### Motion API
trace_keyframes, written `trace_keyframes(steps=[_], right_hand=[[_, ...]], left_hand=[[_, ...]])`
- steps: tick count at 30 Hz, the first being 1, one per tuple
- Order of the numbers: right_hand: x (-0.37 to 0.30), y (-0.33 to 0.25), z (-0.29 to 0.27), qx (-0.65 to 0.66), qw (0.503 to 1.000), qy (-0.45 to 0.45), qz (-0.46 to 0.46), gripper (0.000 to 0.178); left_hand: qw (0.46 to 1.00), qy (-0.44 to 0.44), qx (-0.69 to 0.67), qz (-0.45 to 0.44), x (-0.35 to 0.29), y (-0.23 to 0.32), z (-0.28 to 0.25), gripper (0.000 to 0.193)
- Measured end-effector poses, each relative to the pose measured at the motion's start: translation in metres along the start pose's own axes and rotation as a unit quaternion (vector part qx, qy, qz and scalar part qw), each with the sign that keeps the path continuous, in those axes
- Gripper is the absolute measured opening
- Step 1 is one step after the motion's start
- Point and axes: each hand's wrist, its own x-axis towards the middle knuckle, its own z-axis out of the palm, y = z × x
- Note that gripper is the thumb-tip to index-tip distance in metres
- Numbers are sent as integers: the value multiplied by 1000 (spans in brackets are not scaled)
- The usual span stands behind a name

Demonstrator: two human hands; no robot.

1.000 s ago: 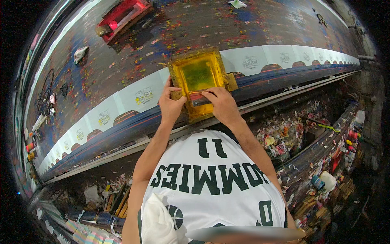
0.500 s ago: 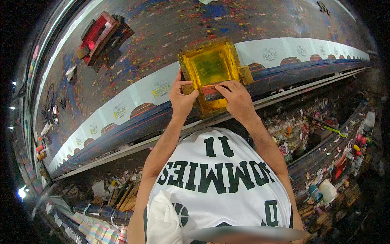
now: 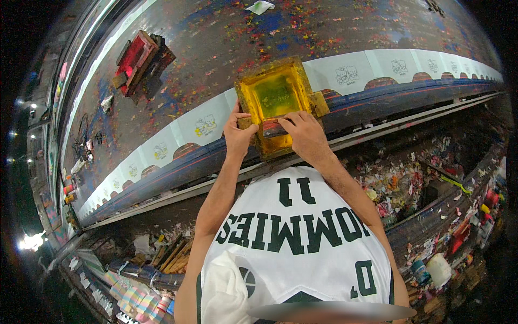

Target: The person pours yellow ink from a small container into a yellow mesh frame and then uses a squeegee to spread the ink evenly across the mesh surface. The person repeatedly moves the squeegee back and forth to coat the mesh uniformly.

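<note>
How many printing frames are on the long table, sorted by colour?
Yellow frame, held by left hand and right hand: 1
Red frame, lying apart on the table: 1
Total: 2

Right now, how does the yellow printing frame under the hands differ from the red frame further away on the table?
The yellow frame lies on the white strip at the near edge, with both the left hand and the right hand on it. The red frame lies untouched on the bare, paint-spattered table, far to the left. Both are rectangular frames.
</note>
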Motion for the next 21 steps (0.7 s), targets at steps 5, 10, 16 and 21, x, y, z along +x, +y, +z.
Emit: trace_keyframes(steps=[5, 10, 16, 21], right_hand=[[-2, -3, 2, 1, 1000, -4, 0, 44], [3, 2, -6, 46, 997, -61, 16, 41], [63, 36, -4, 11, 999, -42, 9, 39], [79, 40, 4, -7, 1000, -18, 18, 43]], left_hand=[[1000, -4, -8, 1, 1, 5, -2, 25], [999, -9, 43, 3, -2, 5, -1, 31], [991, -5, 114, 68, -9, -7, 10, 22], [992, -12, 92, 83, 0, -11, 9, 25]])
